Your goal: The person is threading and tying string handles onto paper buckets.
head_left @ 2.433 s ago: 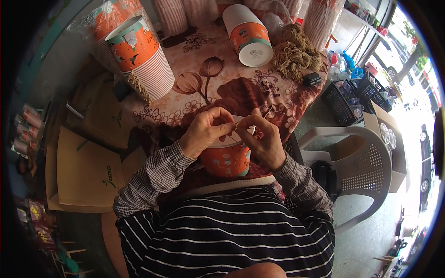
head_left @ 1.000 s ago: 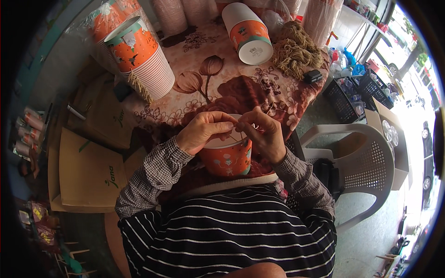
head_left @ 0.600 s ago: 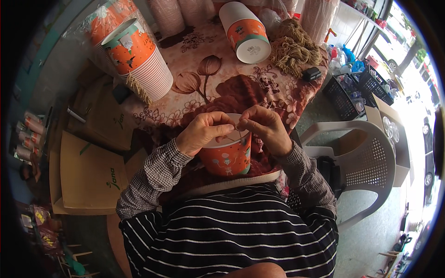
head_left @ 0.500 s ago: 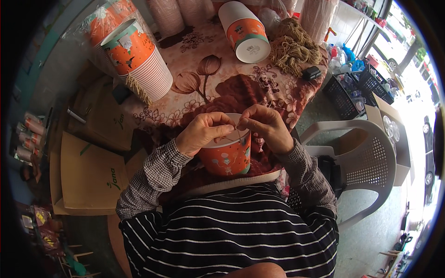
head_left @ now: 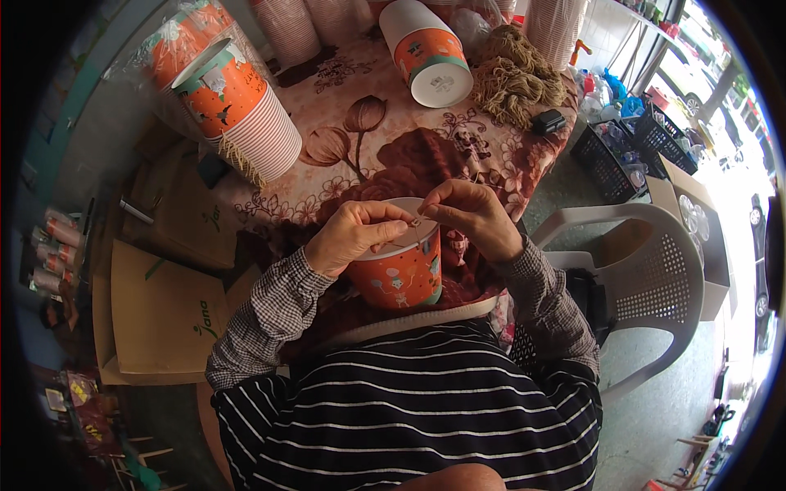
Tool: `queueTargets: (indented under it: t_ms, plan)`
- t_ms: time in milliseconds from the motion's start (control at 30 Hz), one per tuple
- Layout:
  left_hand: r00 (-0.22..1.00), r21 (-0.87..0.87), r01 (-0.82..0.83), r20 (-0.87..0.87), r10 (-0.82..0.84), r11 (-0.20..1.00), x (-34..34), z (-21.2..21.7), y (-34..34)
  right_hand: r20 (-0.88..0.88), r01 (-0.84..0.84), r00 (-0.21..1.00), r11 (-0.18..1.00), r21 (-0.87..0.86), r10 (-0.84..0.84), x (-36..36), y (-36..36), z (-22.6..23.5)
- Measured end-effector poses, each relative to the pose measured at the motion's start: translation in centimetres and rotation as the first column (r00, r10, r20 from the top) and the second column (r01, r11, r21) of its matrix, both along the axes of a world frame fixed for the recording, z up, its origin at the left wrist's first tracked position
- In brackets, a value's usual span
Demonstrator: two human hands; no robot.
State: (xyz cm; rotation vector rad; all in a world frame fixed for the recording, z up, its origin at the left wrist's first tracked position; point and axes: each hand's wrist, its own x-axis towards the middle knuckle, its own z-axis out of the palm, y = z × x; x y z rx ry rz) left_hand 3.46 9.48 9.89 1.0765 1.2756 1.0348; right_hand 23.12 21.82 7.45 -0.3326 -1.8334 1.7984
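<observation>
An orange paper bucket [head_left: 393, 280] with cartoon figures and a pale rim stands upright at the table edge, close to my body. Above its rim, my left hand [head_left: 357, 232] pinches a thin brown twine [head_left: 416, 222] between thumb and fingers. My right hand [head_left: 472, 216] is closed on the same strand, fingertips almost meeting the left ones. Part of the twine runs down by the bucket's opening; how it is fastened there is hidden by my fingers. A tangled skein of tan twine [head_left: 517, 80] lies at the table's far right.
Stacked paper buckets [head_left: 260, 123] lean at the left, tan strands [head_left: 240, 160] hanging on them. Another bucket stack [head_left: 427, 59] lies on its side at the back. A small black object [head_left: 548, 122] sits near the right edge. A plastic chair [head_left: 655, 286] and cardboard boxes [head_left: 164, 319] flank the table.
My right hand has shifted slightly up, its fingertips still pinched near the left hand's. The left hand and bucket stay nearly in place.
</observation>
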Motion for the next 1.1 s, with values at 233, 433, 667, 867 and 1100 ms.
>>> queueTargets:
  t_ms: [233, 433, 667, 867, 1100]
  plan:
    - [1.000, 0.034, -0.010, -0.028, 0.011, 0.999, -0.1, -0.4, -0.1, -0.002, 0.035, 0.999, 0.997, -0.075, -0.036, 0.1, -0.5, 0.7]
    - [0.993, 0.063, -0.001, -0.120, 0.008, 0.998, 0.2, 0.8, -0.4, 0.054, -0.040, 0.997, 0.987, -0.155, 0.049, 0.0, -1.0, 0.8]
    - [0.959, 0.283, -0.064, -0.248, 0.138, 0.957, -1.4, 0.2, -1.1, -0.091, -0.211, 0.977, 0.903, -0.375, 0.191, -1.1, -3.1, 0.1]
    - [0.840, 0.381, -0.066, -0.477, 0.257, 0.922, -0.7, -0.2, -1.6, -0.037, -0.074, 0.997, 0.973, -0.220, 0.068, -1.3, -3.5, 0.2]
    - [0.741, 0.621, 0.117, -0.574, 0.349, 0.775, -0.2, 0.2, -1.6, 0.041, 0.065, 0.997, 0.996, 0.055, -0.067, -1.0, -3.2, 0.0]
